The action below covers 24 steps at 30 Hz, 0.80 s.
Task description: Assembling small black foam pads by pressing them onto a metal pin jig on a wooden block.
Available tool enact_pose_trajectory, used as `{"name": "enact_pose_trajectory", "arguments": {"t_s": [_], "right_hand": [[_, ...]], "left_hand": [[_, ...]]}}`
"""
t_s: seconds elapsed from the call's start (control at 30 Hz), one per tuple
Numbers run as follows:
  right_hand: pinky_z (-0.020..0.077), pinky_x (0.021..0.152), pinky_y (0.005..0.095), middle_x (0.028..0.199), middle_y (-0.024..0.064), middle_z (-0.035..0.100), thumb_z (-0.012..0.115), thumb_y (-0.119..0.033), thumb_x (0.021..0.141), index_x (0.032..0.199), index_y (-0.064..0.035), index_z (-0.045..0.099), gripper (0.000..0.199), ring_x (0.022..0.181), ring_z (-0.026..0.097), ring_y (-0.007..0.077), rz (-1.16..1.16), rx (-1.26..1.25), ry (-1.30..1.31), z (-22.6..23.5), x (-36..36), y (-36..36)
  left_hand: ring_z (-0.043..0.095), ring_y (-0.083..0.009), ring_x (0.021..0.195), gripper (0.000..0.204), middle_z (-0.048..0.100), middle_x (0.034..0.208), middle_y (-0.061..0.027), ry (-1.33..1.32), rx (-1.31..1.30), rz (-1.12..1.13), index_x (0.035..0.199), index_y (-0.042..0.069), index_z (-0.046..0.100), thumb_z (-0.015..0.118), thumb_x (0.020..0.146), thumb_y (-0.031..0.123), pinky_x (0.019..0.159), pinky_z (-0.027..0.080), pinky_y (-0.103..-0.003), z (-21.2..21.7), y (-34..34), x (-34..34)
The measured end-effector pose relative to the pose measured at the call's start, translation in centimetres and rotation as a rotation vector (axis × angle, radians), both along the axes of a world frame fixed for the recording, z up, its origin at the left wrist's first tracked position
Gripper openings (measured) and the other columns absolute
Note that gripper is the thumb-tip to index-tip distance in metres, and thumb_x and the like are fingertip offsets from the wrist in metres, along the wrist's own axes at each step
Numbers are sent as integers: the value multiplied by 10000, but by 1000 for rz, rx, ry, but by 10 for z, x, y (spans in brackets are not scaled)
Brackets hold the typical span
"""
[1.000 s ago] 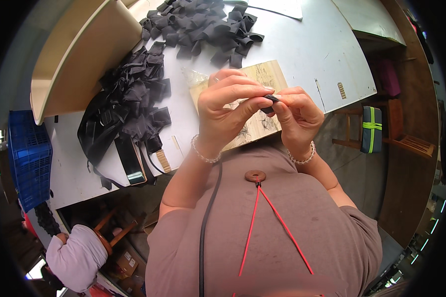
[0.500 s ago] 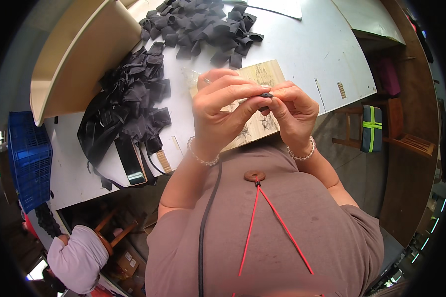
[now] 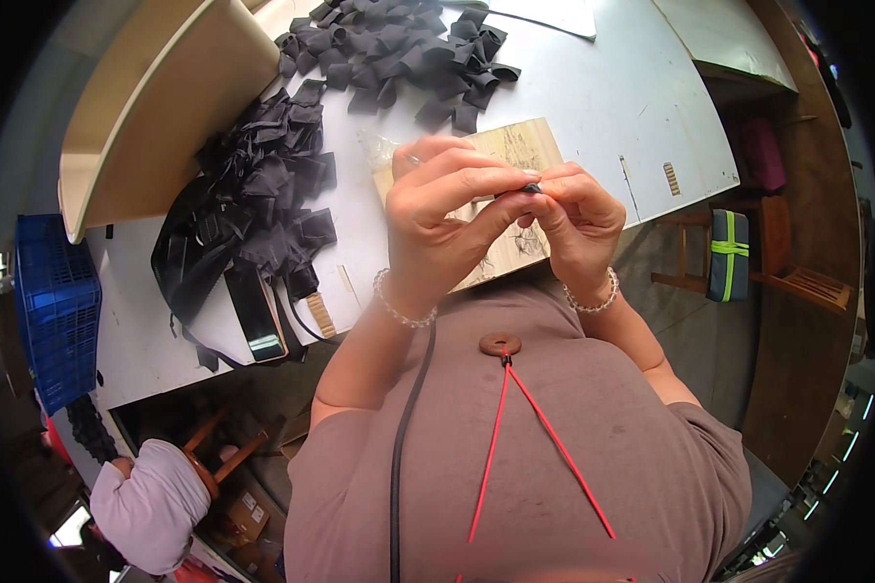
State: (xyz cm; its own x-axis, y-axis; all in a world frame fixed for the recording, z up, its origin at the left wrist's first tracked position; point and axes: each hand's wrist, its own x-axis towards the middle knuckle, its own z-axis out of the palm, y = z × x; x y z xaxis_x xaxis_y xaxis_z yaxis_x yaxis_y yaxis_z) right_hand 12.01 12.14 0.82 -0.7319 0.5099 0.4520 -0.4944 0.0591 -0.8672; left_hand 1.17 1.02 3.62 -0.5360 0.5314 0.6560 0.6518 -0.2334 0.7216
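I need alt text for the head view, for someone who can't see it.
Both hands, left hand and right hand, pinch a small black piece at the fingertips above a wooden board on a grey table. Heaps of black strap pieces lie beyond, and a phone at the left.

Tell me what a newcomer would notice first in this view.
Both hands meet at centre, the left hand and right hand pinching a small black piece between their fingertips above a wooden board. Heaps of black strips spread over the white table to the upper left. A blue crate stands at the far left edge.
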Motion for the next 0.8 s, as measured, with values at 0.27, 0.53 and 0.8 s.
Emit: {"name": "enact_pose_trajectory", "arguments": {"t_s": [0.27, 0.53, 0.8], "right_hand": [[501, 598, 216, 848, 104, 600, 634, 35, 818, 881, 37, 618, 64, 689, 594, 124, -21, -26, -4, 2, -2, -5], [491, 604, 217, 809, 99, 636, 692, 53, 754, 861, 20, 652, 120, 706, 605, 126, -192, 136, -66, 14, 1, -8], [483, 539, 215, 794, 88, 635, 738, 51, 695, 861, 14, 662, 187, 640, 592, 110, -300, 462, -33, 39, -12, -10]], "left_hand": [[549, -135, 743, 157, 660, 761, 15, -3, 8, -11, 820, 90, 715, 770, 674, 112, 741, 368, -258, 4, -2, -2], [548, -143, 743, 121, 655, 785, -59, -492, 208, -279, 847, 27, 683, 720, 761, 102, 703, 420, -275, -16, 2, -2], [542, -160, 855, 169, 630, 881, -66, -737, 350, -305, 920, 13, 644, 656, 841, 162, 807, 408, -289, -24, -3, -6]]}}
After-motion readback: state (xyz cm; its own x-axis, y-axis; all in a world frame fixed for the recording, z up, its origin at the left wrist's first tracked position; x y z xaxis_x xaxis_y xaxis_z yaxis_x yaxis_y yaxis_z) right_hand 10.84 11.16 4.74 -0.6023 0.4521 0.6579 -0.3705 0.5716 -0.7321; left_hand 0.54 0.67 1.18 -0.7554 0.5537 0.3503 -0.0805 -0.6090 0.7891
